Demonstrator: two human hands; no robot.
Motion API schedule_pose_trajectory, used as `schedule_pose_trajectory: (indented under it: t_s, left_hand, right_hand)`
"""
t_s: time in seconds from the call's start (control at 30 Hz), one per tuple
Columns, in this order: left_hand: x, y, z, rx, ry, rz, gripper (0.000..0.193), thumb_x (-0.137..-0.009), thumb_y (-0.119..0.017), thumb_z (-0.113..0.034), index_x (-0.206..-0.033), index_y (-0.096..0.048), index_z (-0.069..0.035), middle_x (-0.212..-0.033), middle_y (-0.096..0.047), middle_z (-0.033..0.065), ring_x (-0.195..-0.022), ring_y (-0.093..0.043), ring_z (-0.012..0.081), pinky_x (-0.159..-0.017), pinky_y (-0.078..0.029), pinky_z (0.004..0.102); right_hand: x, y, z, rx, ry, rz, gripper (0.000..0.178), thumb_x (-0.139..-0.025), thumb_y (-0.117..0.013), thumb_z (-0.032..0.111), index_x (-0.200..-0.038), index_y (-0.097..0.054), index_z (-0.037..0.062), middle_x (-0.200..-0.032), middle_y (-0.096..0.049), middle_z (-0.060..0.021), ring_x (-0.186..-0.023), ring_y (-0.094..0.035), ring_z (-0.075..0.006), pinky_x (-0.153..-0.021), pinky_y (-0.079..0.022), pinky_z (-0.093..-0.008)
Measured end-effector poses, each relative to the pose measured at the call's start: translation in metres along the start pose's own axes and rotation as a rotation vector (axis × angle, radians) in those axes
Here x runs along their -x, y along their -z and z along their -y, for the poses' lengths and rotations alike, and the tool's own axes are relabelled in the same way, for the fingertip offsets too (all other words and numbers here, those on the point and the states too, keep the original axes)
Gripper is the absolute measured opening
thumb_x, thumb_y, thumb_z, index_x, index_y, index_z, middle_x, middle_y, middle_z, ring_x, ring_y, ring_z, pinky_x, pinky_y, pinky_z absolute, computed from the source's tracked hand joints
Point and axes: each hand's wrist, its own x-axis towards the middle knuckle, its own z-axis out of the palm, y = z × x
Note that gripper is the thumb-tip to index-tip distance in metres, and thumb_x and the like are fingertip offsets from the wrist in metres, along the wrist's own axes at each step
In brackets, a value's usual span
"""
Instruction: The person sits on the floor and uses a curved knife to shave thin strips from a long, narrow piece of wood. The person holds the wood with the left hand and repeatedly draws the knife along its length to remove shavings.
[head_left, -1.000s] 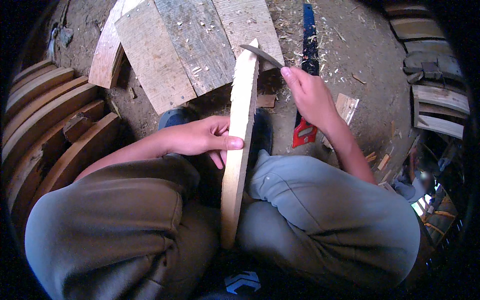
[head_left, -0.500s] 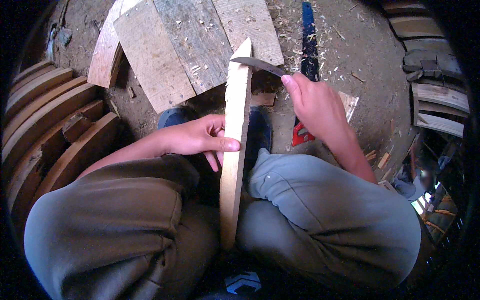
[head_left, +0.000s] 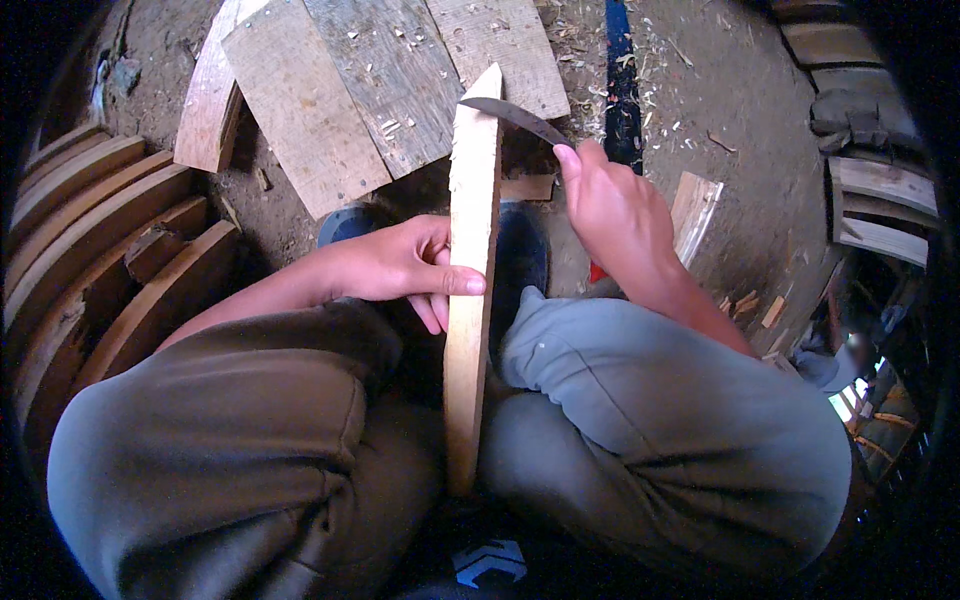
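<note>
A pale strip of wood (head_left: 470, 235) stands lengthwise between my knees, its far end cut to a point and its left edge rough with whittling marks. Around its middle my left hand (head_left: 425, 265) is closed, thumb across the top face. My right hand (head_left: 620, 205) grips a curved knife (head_left: 515, 118); the handle is hidden inside the fist. The dark blade lies across the wood just below the pointed tip.
Wide boards (head_left: 375, 85) strewn with shavings lie ahead on the dirt floor. A saw (head_left: 622, 90) with a dark blade rests beyond my right hand. Curved timbers (head_left: 120, 240) are stacked at the left, more wood pieces (head_left: 885, 205) at the right.
My right hand has shifted slightly left and down, and the blade sits a little higher on the picture. The wood strip has tilted slightly; my left hand keeps its hold.
</note>
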Motion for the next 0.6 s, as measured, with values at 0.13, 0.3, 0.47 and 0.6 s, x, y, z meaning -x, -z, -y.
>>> schedule_pose_trajectory:
  t_s: [0.13, 0.3, 0.47, 0.6]
  left_hand:
    - [0.001, -0.002, -0.003, -0.013, 0.016, -0.017, 0.044, -0.09, -0.067, -0.035, -0.11, -0.057, 0.002, -0.092, -0.069, 0.0126, -0.08, -0.069, 0.0206, -0.067, -0.061, 0.0346]
    - [0.001, 0.0, -0.001, -0.039, 0.027, -0.017, 0.048, -0.09, -0.067, -0.039, -0.112, -0.056, 0.002, -0.095, -0.069, 0.0125, -0.083, -0.069, 0.0213, -0.068, -0.06, 0.0355]
    - [-0.004, -0.003, 0.004, -0.039, 0.029, 0.013, 0.043, -0.092, -0.064, -0.036, -0.112, -0.054, 0.0, -0.092, -0.068, 0.0119, -0.081, -0.069, 0.0201, -0.068, -0.061, 0.0345]
    - [-0.002, -0.003, 0.005, -0.029, 0.004, 0.01, 0.039, -0.093, -0.064, -0.034, -0.11, -0.054, -0.001, -0.091, -0.067, 0.0111, -0.08, -0.069, 0.0185, -0.067, -0.061, 0.0334]
  right_hand:
    - [-0.001, -0.007, 0.0, 0.086, 0.021, -0.08, 0.04, -0.1, -0.044, 0.039, -0.081, -0.054, 0.0055, -0.059, -0.063, -0.0187, -0.053, -0.066, -0.0362, -0.044, -0.052, -0.0469]
    - [-0.008, -0.012, 0.007, 0.084, 0.041, -0.153, 0.04, -0.099, -0.046, 0.04, -0.079, -0.055, 0.0067, -0.056, -0.062, -0.0162, -0.051, -0.066, -0.0327, -0.042, -0.052, -0.0436]
    - [-0.046, -0.006, 0.006, 0.102, 0.052, -0.273, 0.042, -0.1, -0.044, 0.039, -0.079, -0.058, 0.0054, -0.062, -0.065, -0.0185, -0.056, -0.067, -0.0342, -0.046, -0.054, -0.0451]
    - [-0.052, 0.022, 0.002, 0.007, -0.041, -0.164, 0.047, -0.101, -0.037, 0.041, -0.09, -0.063, 0.003, -0.074, -0.067, -0.0231, -0.074, -0.068, -0.0412, -0.066, -0.056, -0.0494]
